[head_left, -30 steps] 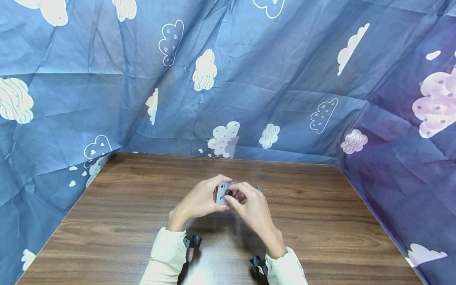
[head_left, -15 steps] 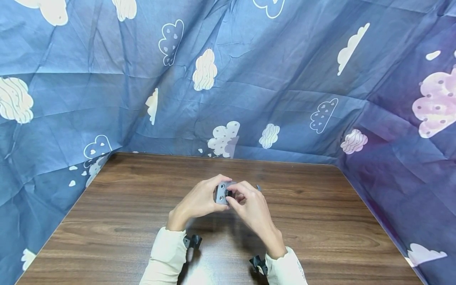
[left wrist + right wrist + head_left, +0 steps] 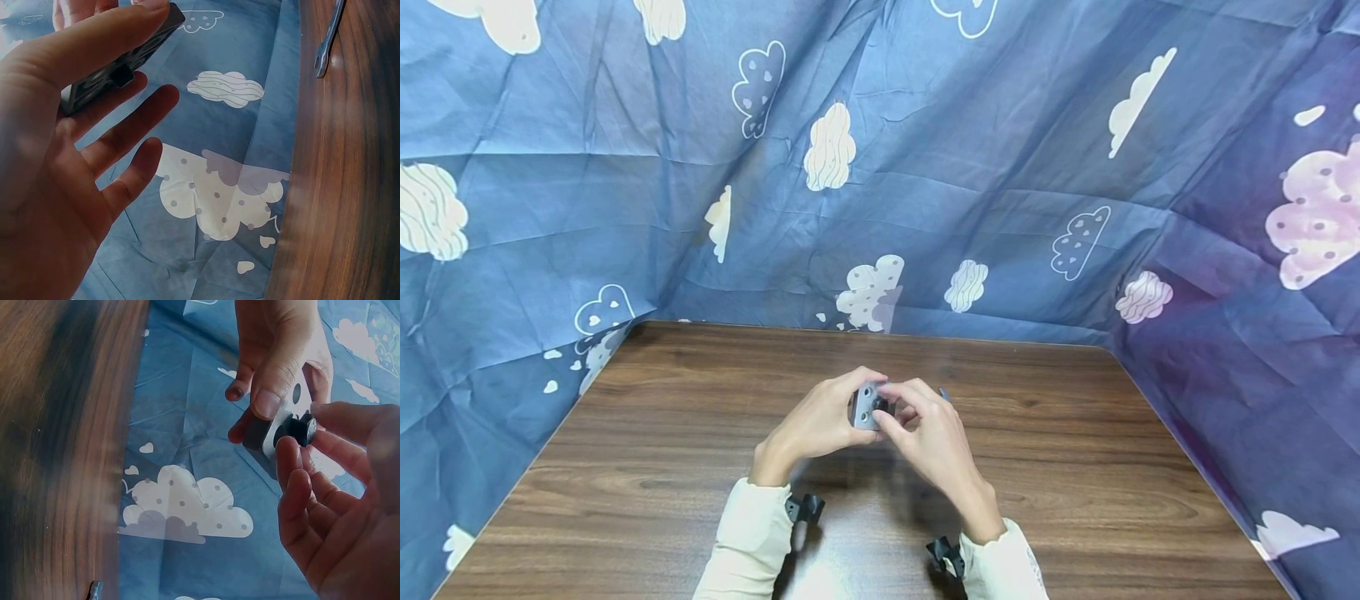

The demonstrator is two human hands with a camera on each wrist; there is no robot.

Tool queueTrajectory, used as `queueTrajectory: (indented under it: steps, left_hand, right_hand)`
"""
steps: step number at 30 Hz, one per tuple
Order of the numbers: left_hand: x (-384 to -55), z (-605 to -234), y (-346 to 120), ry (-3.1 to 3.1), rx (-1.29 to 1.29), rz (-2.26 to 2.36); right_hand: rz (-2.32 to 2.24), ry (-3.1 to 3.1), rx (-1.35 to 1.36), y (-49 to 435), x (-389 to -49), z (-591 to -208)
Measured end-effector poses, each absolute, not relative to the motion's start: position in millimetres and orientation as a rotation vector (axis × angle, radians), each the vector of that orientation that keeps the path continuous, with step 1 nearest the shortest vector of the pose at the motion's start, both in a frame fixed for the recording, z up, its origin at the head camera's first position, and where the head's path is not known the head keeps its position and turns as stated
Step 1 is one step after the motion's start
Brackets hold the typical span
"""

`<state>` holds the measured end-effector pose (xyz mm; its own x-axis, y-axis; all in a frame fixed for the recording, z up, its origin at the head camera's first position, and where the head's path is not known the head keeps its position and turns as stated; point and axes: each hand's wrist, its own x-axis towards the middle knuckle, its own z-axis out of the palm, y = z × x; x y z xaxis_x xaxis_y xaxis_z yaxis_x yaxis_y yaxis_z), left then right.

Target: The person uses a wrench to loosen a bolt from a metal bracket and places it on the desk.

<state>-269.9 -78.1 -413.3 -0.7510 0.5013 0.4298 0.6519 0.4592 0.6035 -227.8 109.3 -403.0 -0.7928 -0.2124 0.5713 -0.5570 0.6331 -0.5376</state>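
A grey metal block (image 3: pixel 865 406) with round holes is held up over the table, its edge gripped between the thumb and fingers of my left hand (image 3: pixel 822 417). From its face sticks a black bolt (image 3: pixel 304 430) with a round head. My right hand (image 3: pixel 931 429) has its thumb and forefinger curled round this bolt, the fingertips right at its head. In the left wrist view the block (image 3: pixel 94 87) shows edge-on under the left thumb, with the other left fingers spread below it. The bolt's far end is hidden.
An open-ended wrench (image 3: pixel 325 50) lies on the brown wooden table (image 3: pixel 700 467), just beyond the right hand in the head view. Blue cloth (image 3: pixel 925 225) with cloud prints hangs behind the table and along its sides.
The right thumb and forefinger have shifted slightly round the bolt's head, the forefinger now further off it. The left hand and the block have hardly moved.
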Motion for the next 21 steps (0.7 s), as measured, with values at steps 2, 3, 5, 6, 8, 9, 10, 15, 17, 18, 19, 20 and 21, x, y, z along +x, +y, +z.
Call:
queueTrajectory:
  steps: [2, 3, 5, 6, 8, 9, 10, 15, 17, 18, 19, 20, 21]
  left_hand:
    - [-269.8, -413.3, -78.4, -2.513, -1.012, -1.166]
    - [-269.7, -413.2, -78.4, -2.512, -1.014, -1.168]
    - [-269.4, -412.8, -78.3, -2.515, -1.02, -1.174]
    - [-269.2, -412.7, -78.3, -2.518, -1.022, -1.178]
    - [-268.9, -412.3, -77.7, -2.524, -1.024, -1.183]
    - [-268.7, -412.1, -77.5, -2.528, -1.024, -1.187]
    - [-268.7, -412.1, -77.2, -2.531, -1.026, -1.188]
    - [-268.3, -412.4, -75.9, -2.528, -1.044, -1.146]
    - [-268.2, -412.7, -75.6, -2.521, -1.052, -1.133]
    - [-268.2, -412.8, -75.5, -2.518, -1.053, -1.131]
    - [-268.1, -412.9, -75.4, -2.516, -1.056, -1.136]
    - [-268.0, -412.9, -75.4, -2.515, -1.056, -1.137]
    - [-268.0, -412.9, -75.4, -2.516, -1.057, -1.138]
  right_hand:
    - [1.035, -2.399, 0.574, 110.3, -228.5, -402.3]
    - [1.045, -2.399, 0.558, 110.8, -229.0, -402.0]
    - [1.05, -2.408, 0.516, 111.4, -229.8, -401.4]
    - [1.053, -2.415, 0.495, 111.4, -229.9, -401.1]
    - [1.045, -2.428, 0.458, 111.6, -230.2, -400.8]
    - [1.042, -2.436, 0.443, 111.5, -230.2, -400.7]
    - [1.042, -2.445, 0.428, 111.3, -230.0, -400.6]
    - [1.046, -2.481, 0.432, 110.3, -229.3, -401.7]
    - [1.04, -2.484, 0.446, 109.8, -229.3, -402.4]
    - [1.035, -2.481, 0.455, 109.4, -229.4, -402.8]
    - [1.032, -2.478, 0.461, 109.1, -229.4, -402.9]
    - [1.031, -2.472, 0.467, 109.0, -229.5, -403.2]
    - [1.03, -2.466, 0.473, 109.0, -229.5, -403.6]
